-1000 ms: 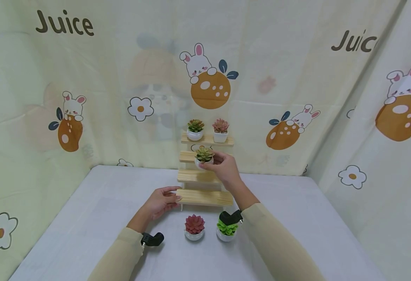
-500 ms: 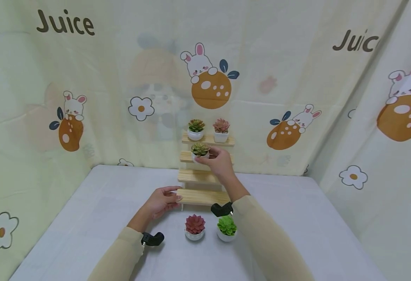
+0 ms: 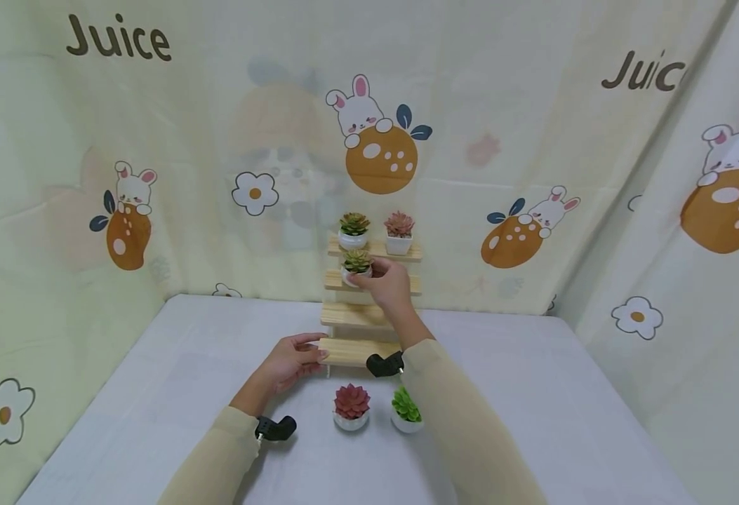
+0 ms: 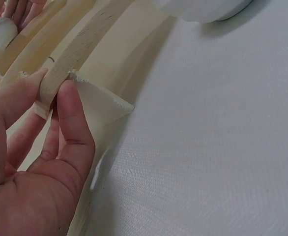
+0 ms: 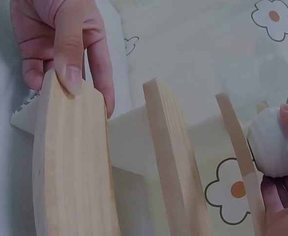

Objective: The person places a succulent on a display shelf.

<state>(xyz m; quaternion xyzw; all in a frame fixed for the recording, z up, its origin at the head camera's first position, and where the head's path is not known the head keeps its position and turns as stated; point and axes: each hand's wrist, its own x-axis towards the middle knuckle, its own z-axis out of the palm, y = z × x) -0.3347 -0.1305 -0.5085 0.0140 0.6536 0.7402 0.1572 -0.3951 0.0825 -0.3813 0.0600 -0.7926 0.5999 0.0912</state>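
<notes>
My left hand (image 3: 291, 363) pinches the left end of the lowest board of a tiered wooden plant stand (image 3: 356, 349); the left wrist view shows thumb and fingers gripping the board (image 4: 80, 49). My right hand (image 3: 391, 286) holds a potted succulent (image 3: 357, 261), with green-yellow leaves and a white pot, at the left part of the second board from the top. In the right wrist view the white pot (image 5: 273, 142) is right against that board; whether it bears weight there I cannot tell.
On the top board stand a green-red potted succulent (image 3: 353, 231) and a pink one (image 3: 399, 233) in a square pot. In front of the stand, a dark red succulent (image 3: 351, 403) and a bright green one (image 3: 405, 405), partly behind my right sleeve, sit on the white-covered table (image 3: 154, 407).
My right hand has carried the potted succulent left and slightly up and back, to the second board from the top. The left hand keeps its grip on the lowest board.
</notes>
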